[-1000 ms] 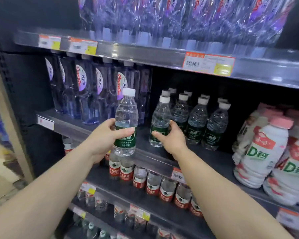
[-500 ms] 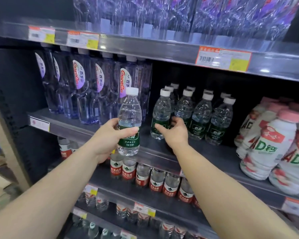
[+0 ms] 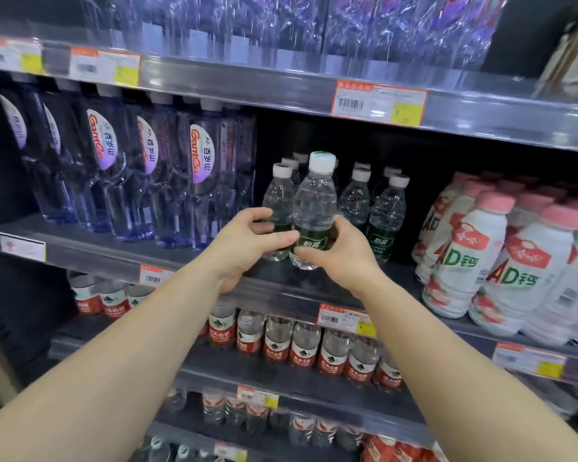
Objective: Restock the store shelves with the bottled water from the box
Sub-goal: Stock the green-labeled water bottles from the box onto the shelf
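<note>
A small clear water bottle [image 3: 314, 201] with a white cap and a dark green label is held upright just above the front of the middle shelf [image 3: 90, 243]. My right hand [image 3: 342, 258] grips it around the label from the right. My left hand [image 3: 244, 245] is beside it on the left, fingers apart, with only the thumb tip touching the label. Several matching green-label bottles [image 3: 386, 211] stand on the shelf behind and to the right, one [image 3: 279, 195] directly behind my left fingers. No box is in view.
Tall purple-tinted water bottles [image 3: 201, 181] fill the shelf's left part. White AD milk drinks with pink caps [image 3: 481, 261] crowd the right. Red-label bottles [image 3: 301, 348] line the shelf below. Wrapped bottle packs [image 3: 314, 25] sit on the shelf above.
The bottle has moved right from my left hand's grip into my right hand, which left the shelved bottle. My left fingers have loosened. The view has shifted closer and to the right.
</note>
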`<action>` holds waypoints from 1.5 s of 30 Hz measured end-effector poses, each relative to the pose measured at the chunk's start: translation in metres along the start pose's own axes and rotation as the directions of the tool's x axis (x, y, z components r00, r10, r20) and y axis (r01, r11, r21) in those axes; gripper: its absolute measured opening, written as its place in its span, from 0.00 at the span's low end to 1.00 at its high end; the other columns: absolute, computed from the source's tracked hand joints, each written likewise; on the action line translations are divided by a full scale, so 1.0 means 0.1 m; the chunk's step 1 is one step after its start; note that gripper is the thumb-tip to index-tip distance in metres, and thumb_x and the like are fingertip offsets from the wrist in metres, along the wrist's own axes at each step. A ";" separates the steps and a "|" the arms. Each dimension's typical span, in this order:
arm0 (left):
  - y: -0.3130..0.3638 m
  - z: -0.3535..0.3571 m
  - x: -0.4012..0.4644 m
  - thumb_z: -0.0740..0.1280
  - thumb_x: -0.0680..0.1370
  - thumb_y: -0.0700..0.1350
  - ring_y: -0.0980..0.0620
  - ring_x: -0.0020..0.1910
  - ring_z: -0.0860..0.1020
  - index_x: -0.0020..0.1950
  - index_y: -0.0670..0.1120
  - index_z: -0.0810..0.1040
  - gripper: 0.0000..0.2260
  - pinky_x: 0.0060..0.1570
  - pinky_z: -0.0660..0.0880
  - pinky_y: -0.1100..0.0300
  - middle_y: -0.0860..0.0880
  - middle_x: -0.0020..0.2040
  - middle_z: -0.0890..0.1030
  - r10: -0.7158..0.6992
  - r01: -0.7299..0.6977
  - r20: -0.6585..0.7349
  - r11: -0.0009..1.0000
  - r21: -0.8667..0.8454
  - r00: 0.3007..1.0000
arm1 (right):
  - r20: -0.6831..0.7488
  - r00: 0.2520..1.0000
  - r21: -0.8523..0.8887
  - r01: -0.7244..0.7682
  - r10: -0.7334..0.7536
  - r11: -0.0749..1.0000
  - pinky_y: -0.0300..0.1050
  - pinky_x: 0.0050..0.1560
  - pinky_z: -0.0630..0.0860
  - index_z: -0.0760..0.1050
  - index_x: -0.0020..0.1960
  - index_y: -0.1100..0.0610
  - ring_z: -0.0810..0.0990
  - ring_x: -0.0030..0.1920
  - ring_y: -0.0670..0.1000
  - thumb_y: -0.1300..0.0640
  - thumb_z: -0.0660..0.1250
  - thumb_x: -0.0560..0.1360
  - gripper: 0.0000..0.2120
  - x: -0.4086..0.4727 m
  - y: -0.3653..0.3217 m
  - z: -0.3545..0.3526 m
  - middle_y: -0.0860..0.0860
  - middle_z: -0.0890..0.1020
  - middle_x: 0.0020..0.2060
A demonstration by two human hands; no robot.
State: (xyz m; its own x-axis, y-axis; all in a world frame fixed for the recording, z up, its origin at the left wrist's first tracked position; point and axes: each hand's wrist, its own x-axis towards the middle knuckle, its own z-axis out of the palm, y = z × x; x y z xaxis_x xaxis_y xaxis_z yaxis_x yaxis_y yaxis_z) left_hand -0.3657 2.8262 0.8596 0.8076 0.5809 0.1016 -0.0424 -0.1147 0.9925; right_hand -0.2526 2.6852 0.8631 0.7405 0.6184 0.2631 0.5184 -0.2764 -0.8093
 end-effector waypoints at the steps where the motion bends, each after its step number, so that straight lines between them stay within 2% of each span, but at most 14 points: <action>1: -0.01 -0.02 0.00 0.80 0.55 0.59 0.51 0.61 0.78 0.68 0.52 0.72 0.43 0.68 0.71 0.47 0.50 0.61 0.78 -0.018 0.019 -0.019 1.000 0.023 1.000 | -0.030 0.999 -0.023 -0.028 0.027 0.999 0.47 0.56 0.76 0.73 0.61 0.50 0.80 0.53 0.48 0.52 0.79 0.66 0.26 0.06 0.06 -0.01 0.45 0.82 0.53; 5: -0.10 -0.09 -0.03 0.80 0.66 0.51 0.50 0.64 0.75 0.69 0.50 0.71 0.35 0.69 0.70 0.49 0.50 0.63 0.77 -0.039 0.041 -0.012 0.991 0.127 0.999 | -0.035 0.994 -0.098 -0.102 0.099 0.990 0.48 0.59 0.75 0.72 0.65 0.56 0.79 0.58 0.53 0.53 0.79 0.67 0.30 0.24 0.26 0.09 0.51 0.81 0.58; 8: -0.14 -0.13 -0.06 0.77 0.70 0.50 0.51 0.66 0.73 0.71 0.48 0.70 0.32 0.67 0.69 0.56 0.49 0.66 0.75 0.020 -0.013 -0.019 0.948 0.318 1.000 | -0.040 0.990 -0.089 -0.141 0.138 0.986 0.47 0.61 0.74 0.70 0.66 0.58 0.77 0.61 0.54 0.52 0.78 0.69 0.30 0.31 0.31 0.17 0.52 0.79 0.61; 10: -0.16 -0.14 -0.09 0.74 0.74 0.52 0.50 0.68 0.71 0.73 0.48 0.68 0.30 0.67 0.67 0.58 0.49 0.70 0.73 0.104 -0.082 -0.007 0.824 0.560 0.995 | -0.043 0.991 -0.112 -0.130 0.126 0.985 0.47 0.61 0.73 0.70 0.67 0.58 0.77 0.62 0.54 0.52 0.78 0.69 0.31 0.33 0.30 0.21 0.53 0.78 0.62; 12: -0.18 -0.14 -0.13 0.69 0.77 0.55 0.48 0.71 0.68 0.75 0.47 0.66 0.30 0.69 0.65 0.54 0.47 0.73 0.70 0.175 -0.140 0.037 0.627 0.766 0.984 | -0.054 0.992 -0.132 -0.117 0.111 0.984 0.45 0.60 0.72 0.69 0.67 0.58 0.76 0.62 0.55 0.52 0.77 0.70 0.31 0.33 0.29 0.25 0.53 0.78 0.63; 14: -0.22 -0.12 -0.18 0.64 0.79 0.57 0.45 0.73 0.65 0.77 0.46 0.63 0.29 0.71 0.62 0.52 0.46 0.74 0.68 0.193 -0.181 0.099 0.472 0.863 0.976 | -0.073 0.991 -0.139 -0.122 0.113 0.983 0.44 0.58 0.70 0.69 0.67 0.58 0.75 0.63 0.55 0.52 0.77 0.70 0.30 0.33 0.29 0.29 0.53 0.78 0.63; 17: -0.31 -0.10 -0.24 0.60 0.81 0.57 0.45 0.73 0.63 0.77 0.44 0.61 0.28 0.71 0.59 0.53 0.45 0.74 0.67 0.178 -0.220 0.165 0.355 0.909 0.970 | -0.102 0.985 -0.162 -0.157 0.141 0.974 0.46 0.60 0.71 0.66 0.70 0.59 0.74 0.65 0.56 0.49 0.77 0.70 0.35 0.33 0.29 0.32 0.55 0.76 0.65; 25: -0.44 -0.08 -0.26 0.60 0.81 0.57 0.44 0.72 0.64 0.77 0.44 0.62 0.28 0.71 0.60 0.53 0.45 0.72 0.69 0.137 -0.218 0.182 0.327 0.919 0.974 | -0.125 0.970 -0.169 -0.226 0.206 0.959 0.45 0.55 0.72 0.65 0.69 0.62 0.76 0.63 0.57 0.48 0.77 0.69 0.36 0.35 0.29 0.35 0.57 0.77 0.62; 30: -0.42 0.13 -0.33 0.60 0.81 0.56 0.43 0.71 0.66 0.75 0.43 0.66 0.27 0.71 0.60 0.53 0.43 0.70 0.71 0.165 -0.199 0.155 0.298 0.934 0.974 | -0.064 0.974 -0.180 -0.223 0.215 0.958 0.46 0.62 0.70 0.60 0.74 0.61 0.71 0.68 0.56 0.45 0.74 0.72 0.40 0.20 0.21 0.16 0.56 0.72 0.69; 34: -0.30 0.54 -0.46 0.58 0.81 0.55 0.42 0.72 0.65 0.75 0.42 0.65 0.26 0.72 0.59 0.51 0.42 0.72 0.70 0.201 -0.188 0.140 0.245 0.951 0.970 | -0.060 0.991 -0.210 -0.129 0.119 0.969 0.48 0.67 0.67 0.58 0.77 0.56 0.68 0.71 0.55 0.46 0.65 0.78 0.32 -0.32 0.29 -0.13 0.54 0.69 0.73; 37: -0.24 1.13 -0.65 0.58 0.81 0.55 0.41 0.71 0.66 0.74 0.42 0.67 0.25 0.71 0.61 0.50 0.41 0.71 0.71 0.221 -0.241 0.191 0.224 0.944 0.956 | -0.068 0.995 -0.195 -0.084 0.072 0.977 0.46 0.70 0.65 0.59 0.77 0.55 0.67 0.72 0.53 0.48 0.62 0.80 0.28 -0.94 0.52 -0.53 0.53 0.68 0.73; 41: -0.28 2.36 -1.17 0.58 0.81 0.57 0.41 0.71 0.66 0.74 0.43 0.66 0.26 0.70 0.62 0.49 0.41 0.71 0.70 0.173 -0.356 0.323 0.217 0.909 0.930 | -0.109 0.980 -0.292 -0.191 0.166 0.937 0.46 0.69 0.64 0.58 0.78 0.55 0.66 0.73 0.53 0.47 0.61 0.81 0.29 -1.95 1.16 -1.46 0.53 0.66 0.74; 43: -0.31 3.12 -1.55 0.59 0.80 0.58 0.40 0.70 0.67 0.73 0.44 0.67 0.26 0.69 0.64 0.49 0.41 0.70 0.71 0.133 -0.435 0.415 0.217 0.874 0.900 | -0.166 0.949 -0.407 -0.314 0.268 0.858 0.48 0.70 0.64 0.57 0.78 0.55 0.64 0.74 0.55 0.45 0.60 0.81 0.30 -2.56 1.58 -2.10 0.54 0.65 0.75; 45: -0.32 3.93 -1.93 0.59 0.79 0.59 0.41 0.68 0.69 0.70 0.46 0.70 0.24 0.67 0.67 0.48 0.42 0.68 0.73 0.130 -0.546 0.530 0.211 0.811 0.838 | -0.251 0.891 -0.563 -0.452 0.378 0.692 0.53 0.73 0.61 0.54 0.79 0.53 0.58 0.76 0.57 0.40 0.56 0.81 0.32 -3.20 1.98 -2.82 0.55 0.60 0.77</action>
State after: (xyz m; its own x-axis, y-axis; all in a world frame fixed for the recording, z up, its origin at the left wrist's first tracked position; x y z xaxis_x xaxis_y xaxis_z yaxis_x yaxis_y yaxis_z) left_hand -0.2893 2.4007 0.7814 0.9830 0.0446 0.1779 0.0273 -0.9947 0.0987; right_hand -0.2667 2.2252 0.7667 0.9633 0.2618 0.0599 0.2644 -0.8849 -0.3835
